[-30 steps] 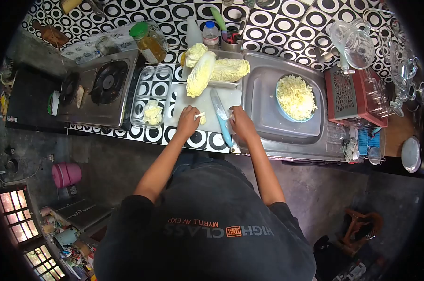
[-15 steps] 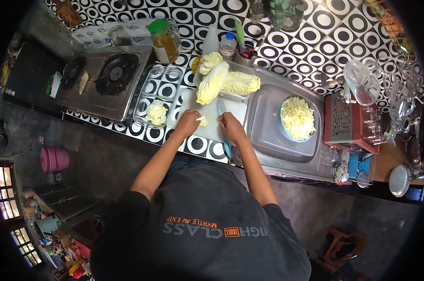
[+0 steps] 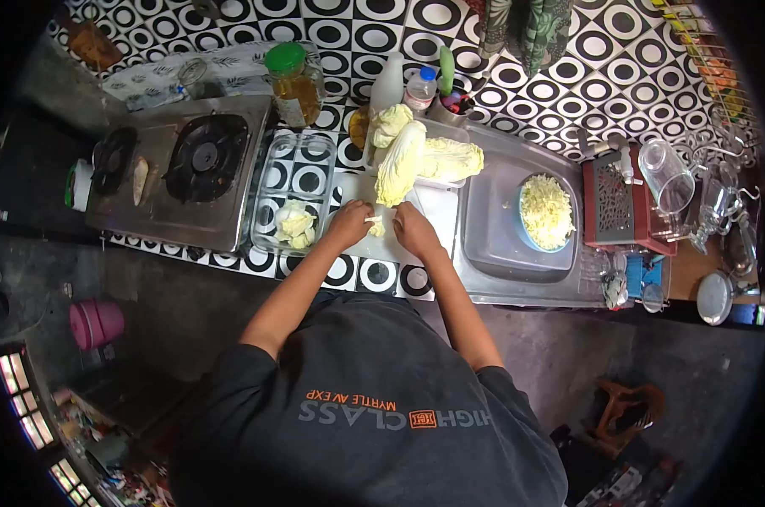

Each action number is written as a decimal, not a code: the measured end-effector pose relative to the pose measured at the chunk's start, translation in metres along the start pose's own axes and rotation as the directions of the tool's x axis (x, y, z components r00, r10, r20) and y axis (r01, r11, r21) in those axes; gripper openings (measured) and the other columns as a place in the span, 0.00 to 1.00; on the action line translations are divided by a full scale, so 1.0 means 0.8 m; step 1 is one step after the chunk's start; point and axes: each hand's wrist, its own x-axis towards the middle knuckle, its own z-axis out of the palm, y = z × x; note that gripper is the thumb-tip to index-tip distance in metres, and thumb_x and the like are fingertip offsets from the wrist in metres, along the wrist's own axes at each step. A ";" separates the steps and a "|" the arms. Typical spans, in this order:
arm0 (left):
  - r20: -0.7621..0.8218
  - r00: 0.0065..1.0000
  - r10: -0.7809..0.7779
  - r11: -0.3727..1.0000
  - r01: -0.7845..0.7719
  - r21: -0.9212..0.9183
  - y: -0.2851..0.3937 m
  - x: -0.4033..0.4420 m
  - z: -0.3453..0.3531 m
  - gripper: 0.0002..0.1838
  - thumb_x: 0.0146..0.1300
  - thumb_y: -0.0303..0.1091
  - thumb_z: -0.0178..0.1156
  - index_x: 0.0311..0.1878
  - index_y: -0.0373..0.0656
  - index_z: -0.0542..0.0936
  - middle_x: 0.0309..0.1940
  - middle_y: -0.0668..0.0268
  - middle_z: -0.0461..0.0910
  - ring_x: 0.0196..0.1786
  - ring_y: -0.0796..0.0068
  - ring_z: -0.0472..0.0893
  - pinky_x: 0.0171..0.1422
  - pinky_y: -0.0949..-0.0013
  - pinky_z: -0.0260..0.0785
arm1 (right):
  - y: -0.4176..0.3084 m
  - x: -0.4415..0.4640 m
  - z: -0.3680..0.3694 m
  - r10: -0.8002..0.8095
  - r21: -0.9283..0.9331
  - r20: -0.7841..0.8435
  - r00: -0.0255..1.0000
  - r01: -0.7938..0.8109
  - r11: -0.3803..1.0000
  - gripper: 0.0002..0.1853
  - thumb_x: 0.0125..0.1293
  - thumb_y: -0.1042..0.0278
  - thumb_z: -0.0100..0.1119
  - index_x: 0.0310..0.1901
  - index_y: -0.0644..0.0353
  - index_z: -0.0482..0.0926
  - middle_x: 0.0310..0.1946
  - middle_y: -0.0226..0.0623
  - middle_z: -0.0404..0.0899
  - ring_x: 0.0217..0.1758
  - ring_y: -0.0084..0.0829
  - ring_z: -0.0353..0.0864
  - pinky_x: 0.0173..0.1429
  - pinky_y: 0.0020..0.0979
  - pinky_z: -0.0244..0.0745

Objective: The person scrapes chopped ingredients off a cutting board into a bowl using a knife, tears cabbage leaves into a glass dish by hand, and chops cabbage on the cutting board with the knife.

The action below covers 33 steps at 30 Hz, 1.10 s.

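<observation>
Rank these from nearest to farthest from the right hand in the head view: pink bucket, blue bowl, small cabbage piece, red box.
1. Small cabbage piece: on the cutting board, just left of the right hand.
2. Blue bowl: in the sink, to the right.
3. Red box: past the bowl, farther right.
4. Pink bucket: on the floor, far left.

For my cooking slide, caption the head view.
Left hand and right hand flank a small cabbage piece on a white board, a bowl heaped with pale shreds to the right.
</observation>
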 end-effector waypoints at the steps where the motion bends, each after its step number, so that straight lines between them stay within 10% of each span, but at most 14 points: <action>1: -0.005 1.000 0.018 1.000 -0.018 -0.010 0.000 0.002 -0.001 0.13 0.58 0.31 0.70 0.46 0.39 0.85 0.46 0.56 0.81 0.57 0.53 0.78 0.64 0.56 0.71 | -0.001 0.002 0.004 -0.015 -0.003 -0.019 1.000 0.015 1.000 0.17 0.65 0.73 0.60 0.56 0.64 0.74 0.50 0.51 0.78 0.56 0.53 0.79 0.58 0.48 0.77; 9: -0.008 0.992 0.122 0.989 -0.123 -0.084 -0.008 0.019 -0.007 0.11 0.58 0.32 0.70 0.43 0.38 0.86 0.45 0.53 0.81 0.58 0.52 0.78 0.64 0.56 0.71 | -0.003 0.015 0.029 -0.015 -0.044 -0.066 0.998 0.012 0.999 0.09 0.66 0.69 0.62 0.42 0.66 0.81 0.42 0.54 0.82 0.48 0.57 0.81 0.51 0.49 0.77; 18: -0.030 0.984 0.177 0.977 -0.179 -0.119 -0.013 0.026 -0.010 0.09 0.58 0.30 0.70 0.39 0.39 0.83 0.42 0.54 0.81 0.54 0.51 0.80 0.61 0.55 0.72 | -0.025 0.028 0.022 0.082 -0.072 0.044 0.996 -0.079 0.994 0.12 0.67 0.69 0.58 0.48 0.65 0.81 0.44 0.55 0.84 0.47 0.56 0.84 0.50 0.49 0.79; 33: 0.023 0.998 0.062 0.989 -0.065 0.130 -0.006 0.013 -0.023 0.08 0.60 0.35 0.64 0.39 0.42 0.84 0.41 0.58 0.83 0.51 0.53 0.78 0.58 0.51 0.69 | -0.003 -0.116 0.001 0.457 0.168 -0.368 0.810 -0.425 0.889 0.24 0.63 0.70 0.68 0.59 0.65 0.73 0.52 0.51 0.76 0.53 0.49 0.81 0.58 0.44 0.76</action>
